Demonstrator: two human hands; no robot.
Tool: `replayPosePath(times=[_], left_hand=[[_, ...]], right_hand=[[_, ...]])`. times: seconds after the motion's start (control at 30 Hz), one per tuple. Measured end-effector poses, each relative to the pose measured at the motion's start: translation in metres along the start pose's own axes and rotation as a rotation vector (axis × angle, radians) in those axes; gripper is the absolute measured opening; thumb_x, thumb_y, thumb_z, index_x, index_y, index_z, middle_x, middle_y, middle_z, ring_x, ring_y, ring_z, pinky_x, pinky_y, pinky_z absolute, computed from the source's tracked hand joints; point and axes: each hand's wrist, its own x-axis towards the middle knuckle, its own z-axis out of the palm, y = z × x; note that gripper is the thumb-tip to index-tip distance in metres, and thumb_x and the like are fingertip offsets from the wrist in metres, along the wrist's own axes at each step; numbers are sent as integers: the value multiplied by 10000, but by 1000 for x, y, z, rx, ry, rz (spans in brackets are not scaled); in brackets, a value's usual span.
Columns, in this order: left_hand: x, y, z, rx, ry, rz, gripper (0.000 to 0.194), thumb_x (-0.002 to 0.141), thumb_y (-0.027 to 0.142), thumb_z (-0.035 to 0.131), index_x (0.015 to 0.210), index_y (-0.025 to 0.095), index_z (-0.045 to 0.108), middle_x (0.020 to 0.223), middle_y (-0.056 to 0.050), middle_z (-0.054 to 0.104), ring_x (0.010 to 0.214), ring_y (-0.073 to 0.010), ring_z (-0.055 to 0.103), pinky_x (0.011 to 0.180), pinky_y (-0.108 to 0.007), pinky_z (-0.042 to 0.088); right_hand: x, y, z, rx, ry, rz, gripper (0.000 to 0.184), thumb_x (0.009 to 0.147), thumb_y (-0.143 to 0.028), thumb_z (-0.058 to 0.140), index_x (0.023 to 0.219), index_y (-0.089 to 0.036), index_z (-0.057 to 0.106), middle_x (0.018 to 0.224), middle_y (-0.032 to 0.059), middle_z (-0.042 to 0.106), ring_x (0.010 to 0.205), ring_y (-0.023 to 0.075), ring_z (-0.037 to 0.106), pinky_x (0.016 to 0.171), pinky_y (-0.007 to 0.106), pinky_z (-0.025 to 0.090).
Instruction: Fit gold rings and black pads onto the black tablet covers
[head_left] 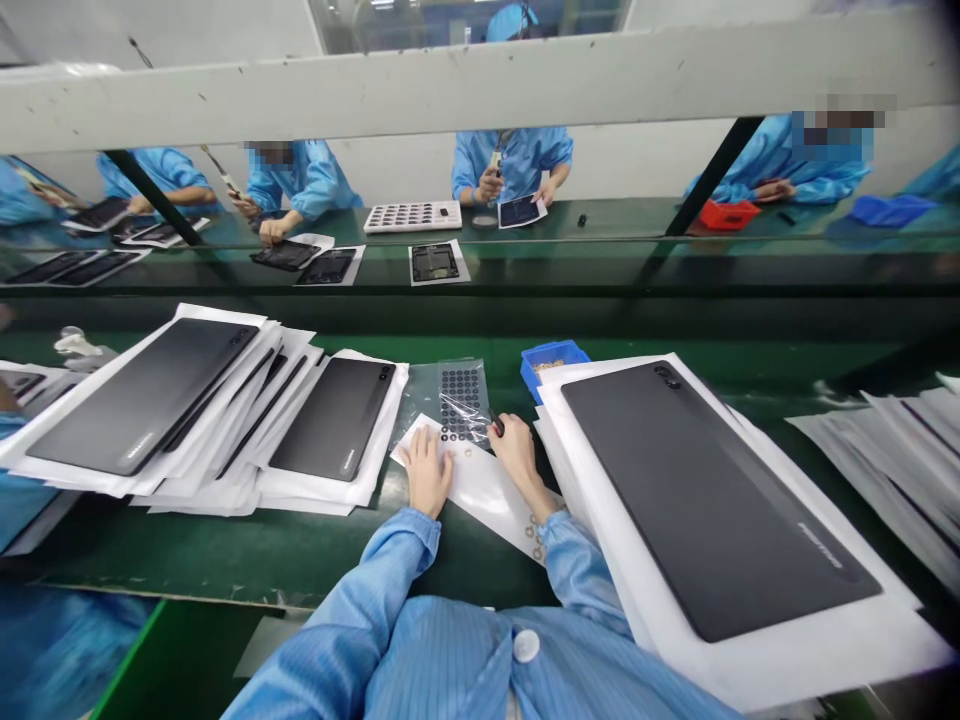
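My left hand [426,474] lies flat with fingers extended on a white glossy sheet [487,492], close to its upper left corner. My right hand [516,455] is closed around a slim black tool [496,421]; its exact kind is hard to make out. Just beyond both hands, a clear plastic bag [426,385] lies with a sheet of round black stickers [460,400] in rows. The tool's tip is close to the right edge of those stickers. Small ring-shaped pieces [537,540] stick to the lower right part of the white sheet, near my right wrist.
Stacks of dark tablet back covers, interleaved with white paper, stand left [330,420] and right [712,490]. A blue tray [555,358] of small pieces sits behind the right stack. Across the green bench [225,560], several co-workers in blue handle tablet parts.
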Motion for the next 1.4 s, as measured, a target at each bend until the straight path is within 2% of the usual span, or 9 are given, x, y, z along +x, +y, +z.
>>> replayPosePath(times=[0.2, 0.4, 0.53, 0.7, 0.83, 0.93, 1.03, 1.1, 1.4], left_hand=[[11, 19, 0, -113, -1, 119, 372, 905, 372, 585, 1215, 168, 551, 1316, -103, 511, 1211, -275, 486, 1016, -525, 389], [32, 20, 7, -121, 17, -74, 274, 921, 346, 572, 1105, 144, 592, 1106, -75, 609, 980, -204, 604, 860, -421, 510], [33, 2, 6, -111, 16, -233, 257, 930, 334, 563, 1092, 137, 591, 1041, -63, 624, 875, -169, 626, 779, -365, 541], [23, -26, -14, -62, 41, -383, 266, 932, 328, 560, 1118, 139, 578, 1049, -66, 619, 859, -164, 627, 745, -345, 549], [16, -26, -33, -34, 41, -320, 302, 930, 332, 560, 1172, 151, 559, 1138, -83, 594, 945, -192, 614, 802, -385, 541], [20, -2, -24, -34, 2, -197, 290, 933, 330, 554, 1171, 163, 566, 1172, -87, 584, 984, -199, 604, 839, -399, 529], [39, 20, -2, -29, -45, -83, 315, 926, 342, 563, 1192, 173, 562, 1225, -94, 564, 1046, -219, 584, 882, -431, 512], [58, 20, 11, 0, -43, -80, 361, 917, 347, 576, 1231, 173, 541, 1281, -104, 532, 1115, -247, 554, 928, -474, 484], [127, -37, 22, 87, -14, -153, 373, 918, 320, 579, 1251, 162, 523, 1277, -106, 530, 1110, -251, 560, 919, -474, 490]], right_hand=[[-4, -12, 3, 50, -16, -241, 184, 922, -301, 562, 965, -134, 626, 969, 46, 647, 850, 153, 629, 770, 349, 539], [-6, -10, 14, 149, -109, -452, 184, 929, -264, 555, 1052, -147, 626, 1061, 59, 651, 935, 169, 636, 824, 371, 541], [-8, 1, 22, 135, -60, -344, 281, 933, -262, 546, 1194, -160, 566, 1159, 82, 614, 1006, 198, 620, 849, 402, 537], [-6, 10, 26, 37, -2, -115, 271, 924, -297, 560, 1147, -144, 577, 1135, 81, 606, 957, 193, 620, 809, 391, 541], [-6, 9, 25, -5, -30, -76, 262, 923, -302, 561, 1130, -144, 585, 1113, 76, 615, 946, 188, 622, 807, 388, 539], [-7, 7, 23, -12, -52, -83, 278, 927, -300, 554, 1161, -152, 574, 1138, 80, 609, 960, 192, 621, 816, 392, 539], [-7, 6, 22, -8, -56, -84, 294, 930, -296, 550, 1186, -152, 563, 1148, 83, 608, 970, 196, 622, 826, 402, 538], [-7, 6, 21, -2, -50, -75, 294, 929, -293, 553, 1184, -148, 564, 1144, 83, 611, 975, 199, 623, 831, 406, 537], [0, 8, 19, 25, -62, -16, 285, 919, -314, 568, 1148, -144, 581, 1109, 76, 624, 941, 189, 630, 808, 390, 542]])
